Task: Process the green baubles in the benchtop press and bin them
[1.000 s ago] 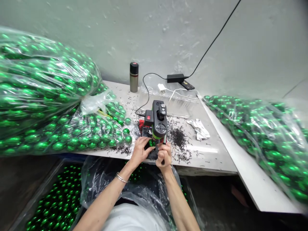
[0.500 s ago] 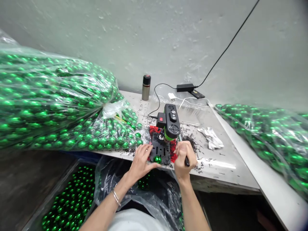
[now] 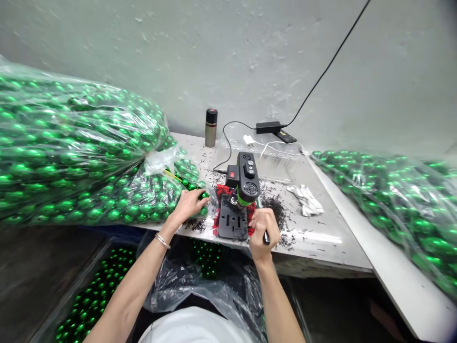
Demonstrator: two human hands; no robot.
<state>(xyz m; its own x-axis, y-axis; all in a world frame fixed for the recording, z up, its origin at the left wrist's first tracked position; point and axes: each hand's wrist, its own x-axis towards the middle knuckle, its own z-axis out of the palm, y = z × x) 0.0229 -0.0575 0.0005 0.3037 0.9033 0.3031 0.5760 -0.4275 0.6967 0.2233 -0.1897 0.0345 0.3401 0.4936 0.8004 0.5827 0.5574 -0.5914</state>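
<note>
My left hand (image 3: 190,206) is at the mouth of a clear plastic bag (image 3: 157,162) of shiny green balls. Its thumb and fingertips close round one green ball (image 3: 204,195). In the middle of the table stands a small bench drill press (image 3: 247,178) with a black and green head. Its slotted black base plate (image 3: 232,224) sits on red material (image 3: 223,190), with no ball on it. My right hand (image 3: 264,231) is wrapped round the press's lever handle (image 3: 266,238), whose black end sticks out below the fist.
Black shavings (image 3: 273,209) litter the table around the press. White gloves (image 3: 306,200) lie to the right, and a flask (image 3: 211,127) stands behind. A power adapter (image 3: 269,127) trails cables. Another bag of balls (image 3: 392,200) is at right; below the edge, balls lie in an open bag (image 3: 207,257).
My left hand has moved left from the base plate to the balls at the bag's mouth. The ball at the plate's front edge is gone from it. My right hand stays on the lever.
</note>
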